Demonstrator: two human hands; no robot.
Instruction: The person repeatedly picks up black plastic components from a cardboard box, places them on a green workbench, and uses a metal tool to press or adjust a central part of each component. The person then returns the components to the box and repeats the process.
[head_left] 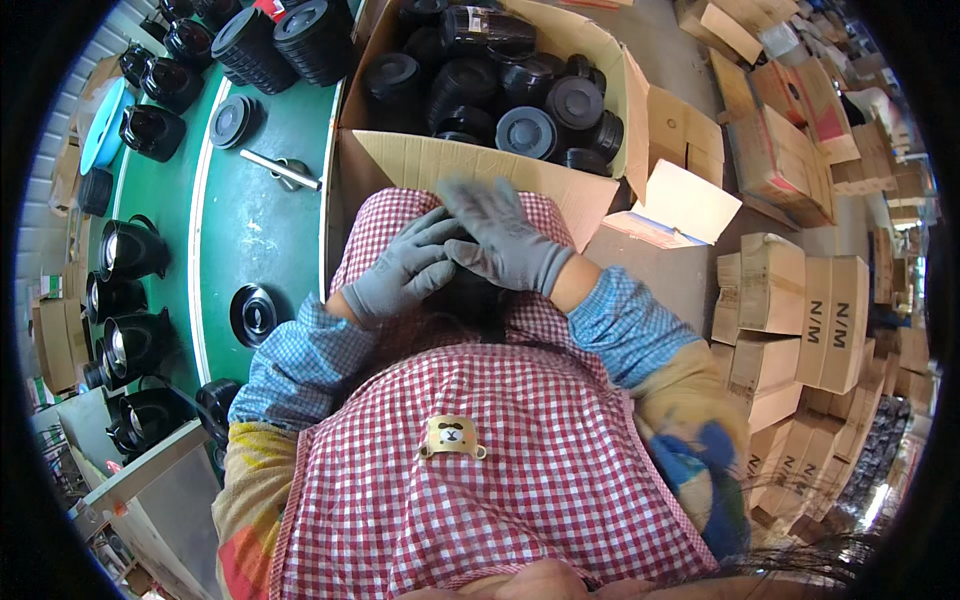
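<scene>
My left hand (403,270), in a grey work glove, reaches across my lap with its fingers stretched out and spread. My right hand (512,245), gloved the same way, overlaps its fingertips; its fingers are extended and slightly smeared by motion. Nothing shows gripped in either hand. Under the hands, a dark thing (482,296) lies on my lap over the red checked apron (450,400); most of it is hidden and its kind cannot be told. Just beyond my hands stands an open cardboard box (480,165) holding black round lids (526,133) and other black parts.
A green workbench (250,210) runs along the left, carrying black kettle-like pots (132,247), stacked black lids (314,42), a single black lid (258,315) and a silver rod (280,169). A light-blue basin (106,125) stands behind. Cardboard cartons (770,290) are piled at right.
</scene>
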